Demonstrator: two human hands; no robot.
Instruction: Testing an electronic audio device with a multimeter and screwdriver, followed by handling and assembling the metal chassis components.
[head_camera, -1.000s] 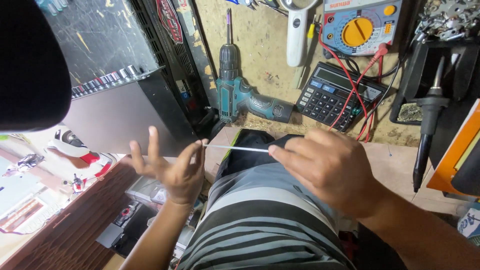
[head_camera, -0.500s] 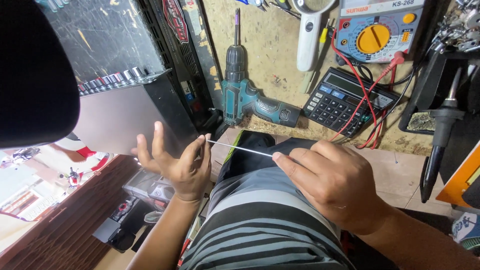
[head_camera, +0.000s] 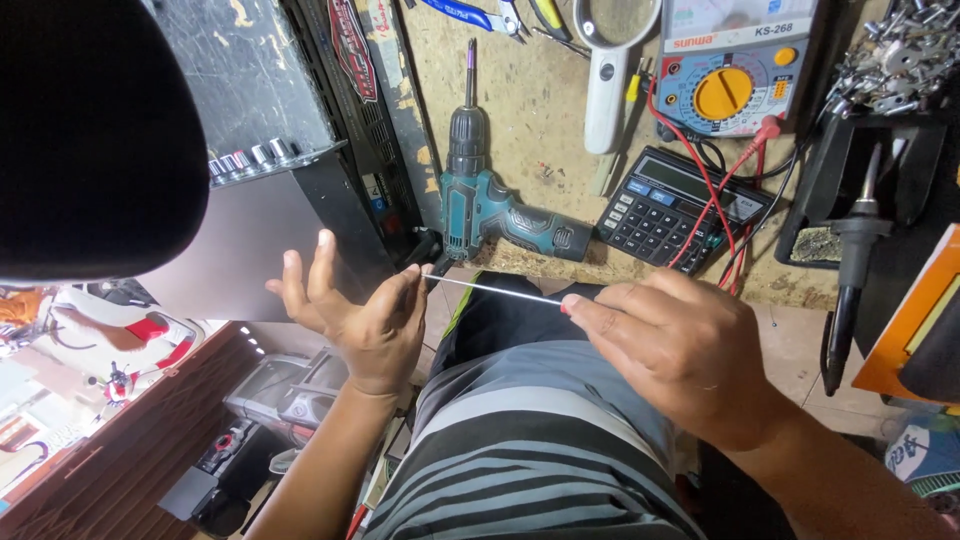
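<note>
Head view: thin straight silvery wire (head_camera: 490, 288) stretched almost level between both hands above the lap; left hand (head_camera: 365, 325) pinching its left end, other fingers splayed; right hand (head_camera: 680, 350) closed on its right end; teal cordless drill (head_camera: 490, 200) beyond.

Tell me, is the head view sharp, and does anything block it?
Head view: evenly lit and sharp on the left hand, right hand and thin silver wire; a dark blurred shape blocks the upper-left corner; edges bend from the wide lens.
</note>
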